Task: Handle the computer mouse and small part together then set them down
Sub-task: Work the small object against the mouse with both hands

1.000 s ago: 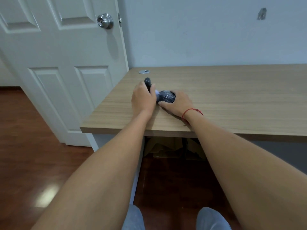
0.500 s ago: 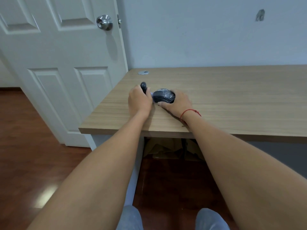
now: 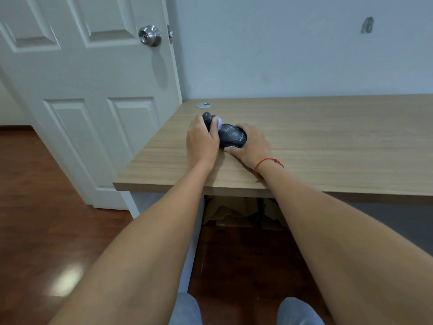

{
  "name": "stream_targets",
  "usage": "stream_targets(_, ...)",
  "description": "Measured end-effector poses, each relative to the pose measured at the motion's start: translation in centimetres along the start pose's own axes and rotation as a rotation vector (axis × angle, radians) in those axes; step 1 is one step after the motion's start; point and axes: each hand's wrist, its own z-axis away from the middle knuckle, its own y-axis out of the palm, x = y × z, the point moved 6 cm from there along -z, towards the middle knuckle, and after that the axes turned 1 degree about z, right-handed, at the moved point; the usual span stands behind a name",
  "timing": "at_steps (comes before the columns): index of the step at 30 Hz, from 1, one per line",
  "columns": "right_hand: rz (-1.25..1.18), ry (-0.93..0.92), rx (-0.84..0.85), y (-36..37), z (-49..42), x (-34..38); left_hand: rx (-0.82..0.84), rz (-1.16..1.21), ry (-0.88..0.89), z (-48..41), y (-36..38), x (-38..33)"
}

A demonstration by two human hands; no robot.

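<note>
Since half a second ago, little change: mouse on the same patch of desk, near the front left corner, held between both hands as before. Part a touch higher and farther left above the left knuckles than a second ago, now with a pale rounded bit showing between it and the mouse.

Black, dome-shaped, scuffed with pale marks, small white lettering on the right flank, too small to read. Lying on the desk top, long side turned roughly left to right. Dark, rounded, knob-like end of the part poking up past the left fingers, just beside the mouse's left end; whether touching it, cannot tell.

Left hand curled knuckles-up, grip closed round the part, fingers pressed against the mouse's left side. Right hand cupped round the mouse's right and near side, thumb tip under its near edge, grip closed on the mouse. Red thread round the right wrist, wrist resting on the desk.

Farther back, a small metal disc flat on the desk near the wall. White panelled door with a steel knob at left; wood floor below.
</note>
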Motion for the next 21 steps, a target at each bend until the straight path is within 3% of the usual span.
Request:
stream_targets(4,0.009,-0.006,0.004,0.1,-0.2,-0.1,0.002,0.108,0.054,0.2,-0.1,-1.1)
stream_targets(10,0.011,-0.022,0.010,0.2,-0.1,-0.1,0.002,-0.007,-0.142,-0.1,-0.1,1.0)
stream_targets(14,0.022,-0.020,0.012,0.5,-0.3,-0.3,0.011,0.135,-0.012,0.1,-0.1,-0.7)
stream_targets(17,0.019,-0.024,0.012,0.4,-0.4,-0.3,0.071,0.061,-0.049,0.1,0.4,0.0)
stream_targets(21,-0.002,-0.037,0.003,0.3,-0.3,-0.1,0.034,-0.009,-0.119,-0.1,0.0,0.8)
